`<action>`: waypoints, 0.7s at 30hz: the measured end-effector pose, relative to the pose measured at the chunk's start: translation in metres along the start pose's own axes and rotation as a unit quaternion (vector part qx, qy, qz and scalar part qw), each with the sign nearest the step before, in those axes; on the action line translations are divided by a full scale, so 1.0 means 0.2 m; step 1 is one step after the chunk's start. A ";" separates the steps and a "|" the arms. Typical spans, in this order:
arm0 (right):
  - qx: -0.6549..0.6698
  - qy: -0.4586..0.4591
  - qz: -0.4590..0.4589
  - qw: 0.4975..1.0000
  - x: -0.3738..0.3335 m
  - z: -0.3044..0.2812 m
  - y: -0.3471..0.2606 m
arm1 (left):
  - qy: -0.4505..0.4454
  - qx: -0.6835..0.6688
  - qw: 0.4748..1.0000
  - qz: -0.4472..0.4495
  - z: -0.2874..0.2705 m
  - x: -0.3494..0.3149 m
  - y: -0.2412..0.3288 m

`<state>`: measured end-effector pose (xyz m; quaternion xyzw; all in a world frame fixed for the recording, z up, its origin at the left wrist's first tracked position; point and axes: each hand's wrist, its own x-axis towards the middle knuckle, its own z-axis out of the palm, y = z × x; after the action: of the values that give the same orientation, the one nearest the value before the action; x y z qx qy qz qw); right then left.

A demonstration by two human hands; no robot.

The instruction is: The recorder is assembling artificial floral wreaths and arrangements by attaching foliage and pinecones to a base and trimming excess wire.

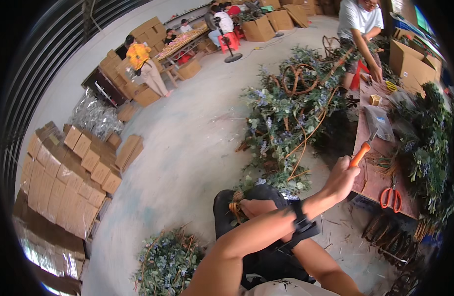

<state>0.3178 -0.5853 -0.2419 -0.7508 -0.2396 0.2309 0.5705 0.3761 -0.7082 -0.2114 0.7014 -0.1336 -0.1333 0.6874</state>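
My left arm crosses over my right arm, reaching toward the work table at the right. In my left hand [341, 180] is an orange-handled tool [361, 154] with a thin metal shaft, pointing up and away over the table edge. My right hand [259, 207] rests low over my dark-clothed lap. Its fingers are curled at a small brown and orange twig-like bundle [234, 207], partly hidden by the hand and arm. Beyond my knees lies a large heap of leafy vine wreaths [291, 113] with small blue flowers.
Orange-handled scissors [390, 198] and a clear plastic bag [379, 123] lie on the reddish table [367, 185]. A co-worker [360, 29] reaches over its far end. Greenery [426, 143] edges the right; another wreath [170, 259] lies lower left. Cartons [64, 182] are stacked at left.
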 end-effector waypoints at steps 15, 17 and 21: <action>-0.207 0.065 -0.213 0.953 -0.06 0.00 0.16 | 0.203 0.018 0.978 -0.039 -0.71 -1.49 0.06; -0.210 0.054 -0.217 0.952 -0.04 0.01 0.14 | 0.196 0.042 0.978 -0.063 -0.74 -1.55 0.03; -0.215 -0.011 -0.181 0.960 -0.01 -0.04 0.09 | 0.229 -0.001 0.967 -0.116 -0.76 -1.54 -0.12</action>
<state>0.3221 -0.5965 -0.2569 -0.7976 -0.4214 0.0750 0.4251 0.1457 -0.4519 -0.2305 0.7232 0.1096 -0.0485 0.6802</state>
